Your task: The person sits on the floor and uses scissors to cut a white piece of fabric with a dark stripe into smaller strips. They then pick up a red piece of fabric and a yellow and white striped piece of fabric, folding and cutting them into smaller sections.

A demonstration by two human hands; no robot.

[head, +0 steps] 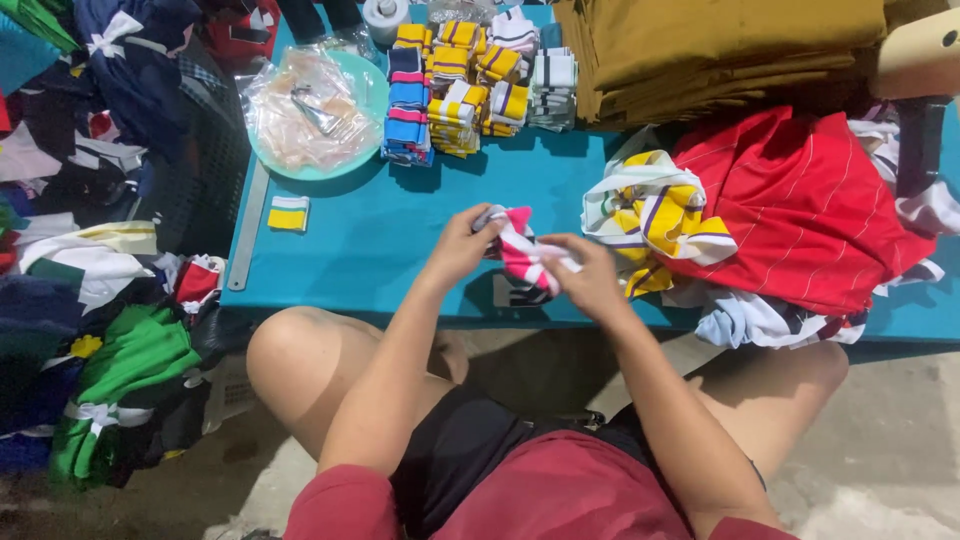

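Observation:
Both of my hands hold one small pink, white and grey striped knit band [522, 250] just above the near edge of the low teal table [400, 250]. My left hand [462, 243] pinches its left end. My right hand [588, 275] grips its right end, with the fabric twisted between the two. Under the band, a white piece with dark marks lies on the table, mostly hidden.
Stacks of folded striped bands [470, 85] stand at the table's far side beside a teal plate [372, 120] holding plastic bags. Red cloth [800, 200], a yellow-and-white striped garment [655, 215] and folded mustard fabric [720, 50] lie right. A metal ruler [245, 235], one yellow band [288, 213] and clothes heaps are left.

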